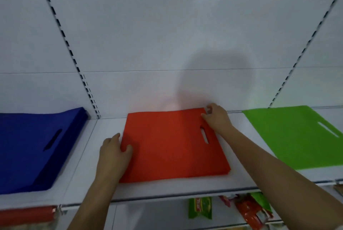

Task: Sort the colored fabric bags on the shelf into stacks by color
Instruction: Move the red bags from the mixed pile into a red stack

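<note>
On shelf [185, 187], red bag [172, 146] flat, handle slot toward right

A white back wall [148, 34] fills the upper frame, crossed by two slotted metal uprights [63, 32], one left and one right. Along the bottom edge, below the shelf, sit a green snack packet [200, 208], red packets [250, 213] at lower right, and a red roll [27, 215] at lower left.
</note>
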### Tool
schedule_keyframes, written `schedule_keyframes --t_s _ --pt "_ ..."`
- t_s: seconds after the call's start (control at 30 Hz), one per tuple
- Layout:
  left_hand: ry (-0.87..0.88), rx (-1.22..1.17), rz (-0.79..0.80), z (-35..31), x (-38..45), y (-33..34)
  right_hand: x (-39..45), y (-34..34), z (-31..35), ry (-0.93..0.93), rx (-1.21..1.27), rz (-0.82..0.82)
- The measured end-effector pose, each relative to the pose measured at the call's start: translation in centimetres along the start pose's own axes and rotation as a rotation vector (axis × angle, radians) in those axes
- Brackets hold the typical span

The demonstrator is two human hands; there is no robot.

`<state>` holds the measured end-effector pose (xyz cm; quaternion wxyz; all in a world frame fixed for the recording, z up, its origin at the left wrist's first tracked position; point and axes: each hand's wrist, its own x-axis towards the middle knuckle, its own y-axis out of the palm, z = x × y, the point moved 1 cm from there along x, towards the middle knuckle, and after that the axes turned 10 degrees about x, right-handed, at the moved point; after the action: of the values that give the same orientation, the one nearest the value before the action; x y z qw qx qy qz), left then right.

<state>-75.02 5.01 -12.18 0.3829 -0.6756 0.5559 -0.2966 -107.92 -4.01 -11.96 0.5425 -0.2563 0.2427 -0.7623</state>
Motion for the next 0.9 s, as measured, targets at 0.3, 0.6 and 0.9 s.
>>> schedule_keyframes --t_s 0.3,0.6,0.9 --pt "0.051 -0.014 -0.068 -2.6 -1.4 0.3 -0.5 -0.1 1.7 -0.127 -0.225 0.017" --pt "0.068 -0.019 -0.232 1.3 -6.5 -2.8 -3.8 6.5 13.5 -0.535 0.164 0.106" --pt "-0.014 -0.028 -0.461 13.7 -11.0 -12.0 -13.0 18.2 31.6 -0.755 0.291 0.262"
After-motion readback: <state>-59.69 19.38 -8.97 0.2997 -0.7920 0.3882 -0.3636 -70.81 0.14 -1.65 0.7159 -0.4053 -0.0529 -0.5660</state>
